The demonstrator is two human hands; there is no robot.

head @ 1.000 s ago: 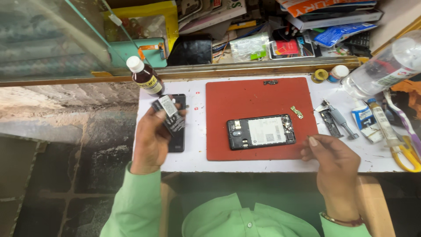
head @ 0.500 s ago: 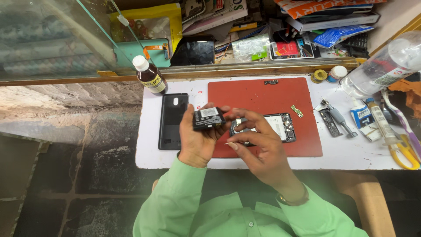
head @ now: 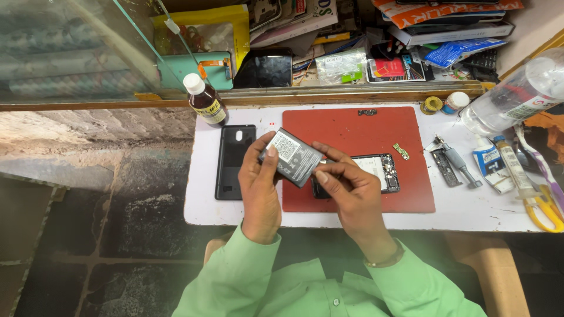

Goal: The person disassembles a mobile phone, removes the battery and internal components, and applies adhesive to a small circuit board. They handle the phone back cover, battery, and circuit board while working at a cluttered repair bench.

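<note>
While hands [head: 305, 182] hold battery [head: 292, 156] — phone [head: 376, 174] half-hidden

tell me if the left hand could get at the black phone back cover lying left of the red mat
Probably yes: the left hand is right beside the flat black phone back cover, with nothing lying on it, but its fingers share the dark grey rectangular battery with the right hand.

We count one battery [head: 292, 157], one opened phone [head: 376, 174] at three o'clock of it, one black back cover [head: 234, 161] at nine o'clock, one red mat [head: 364, 135], one brown bottle [head: 204, 101], one clear bottle [head: 517, 94], one pair of scissors [head: 543, 202].
</note>
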